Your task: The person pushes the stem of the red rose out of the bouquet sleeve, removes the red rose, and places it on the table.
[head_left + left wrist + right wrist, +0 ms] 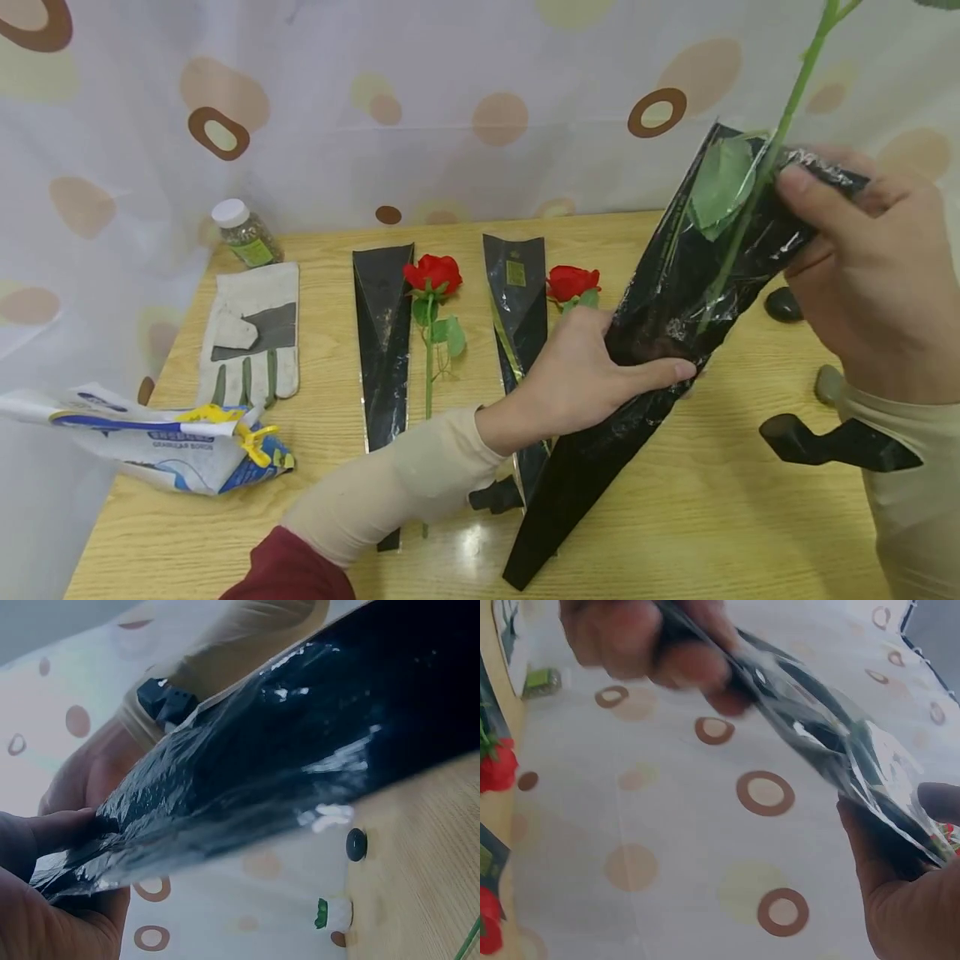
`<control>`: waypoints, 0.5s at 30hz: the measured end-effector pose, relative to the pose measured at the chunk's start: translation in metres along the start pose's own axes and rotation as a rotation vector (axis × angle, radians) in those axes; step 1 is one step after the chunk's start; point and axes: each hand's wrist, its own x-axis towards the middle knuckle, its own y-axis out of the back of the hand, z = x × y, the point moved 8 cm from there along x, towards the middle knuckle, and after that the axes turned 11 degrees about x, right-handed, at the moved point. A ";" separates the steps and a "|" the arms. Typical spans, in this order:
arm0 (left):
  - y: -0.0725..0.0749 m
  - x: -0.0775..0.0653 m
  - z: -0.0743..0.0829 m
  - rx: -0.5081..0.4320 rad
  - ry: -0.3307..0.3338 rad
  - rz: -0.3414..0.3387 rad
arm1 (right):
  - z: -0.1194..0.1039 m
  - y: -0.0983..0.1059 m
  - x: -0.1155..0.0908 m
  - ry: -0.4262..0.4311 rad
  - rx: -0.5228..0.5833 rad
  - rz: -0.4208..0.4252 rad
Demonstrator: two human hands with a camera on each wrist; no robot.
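Note:
A black plastic flower sleeve point(585, 483) slants up to the right, its narrow end low and its wide mouth raised. My left hand point(566, 375) grips it around the middle, thumb across the front. At the mouth my right hand point(885, 258) pinches the rim, thumb on the near side. A green stem point(795, 100) runs down into the sleeve, and a leaf point(722, 187) shows at the opening. Its bloom lies beyond the head view's top edge; a bit of red point(950, 832) shows behind the sleeve in the right wrist view.
On the wooden table lie a black sleeve point(384, 333) with a red rose point(435, 277) beside it, and another sleeve point(517, 275) and rose point(572, 282). To the left are a work glove point(258, 287), a lidded jar point(251, 242) and a clipped bag point(187, 454). Dark stones point(783, 305) lie right.

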 end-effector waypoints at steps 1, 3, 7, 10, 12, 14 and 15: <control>0.000 0.000 0.000 0.000 0.006 -0.003 | -0.004 0.001 0.004 0.000 -0.006 -0.021; -0.001 -0.001 -0.001 -0.001 0.016 -0.010 | -0.011 0.003 0.013 0.012 -0.028 -0.059; -0.005 -0.002 -0.002 -0.026 0.024 -0.037 | -0.025 0.012 0.029 0.011 -0.191 -0.075; -0.009 -0.003 -0.003 -0.040 0.029 -0.061 | -0.035 0.020 0.037 0.023 -0.227 -0.056; -0.011 -0.003 -0.003 -0.036 0.034 -0.074 | -0.040 0.022 0.039 0.039 -0.256 -0.063; -0.012 -0.003 -0.003 -0.025 0.035 -0.079 | -0.043 0.023 0.042 0.055 -0.243 -0.063; -0.013 -0.003 -0.003 -0.019 0.035 -0.080 | -0.044 0.023 0.042 0.059 -0.233 -0.068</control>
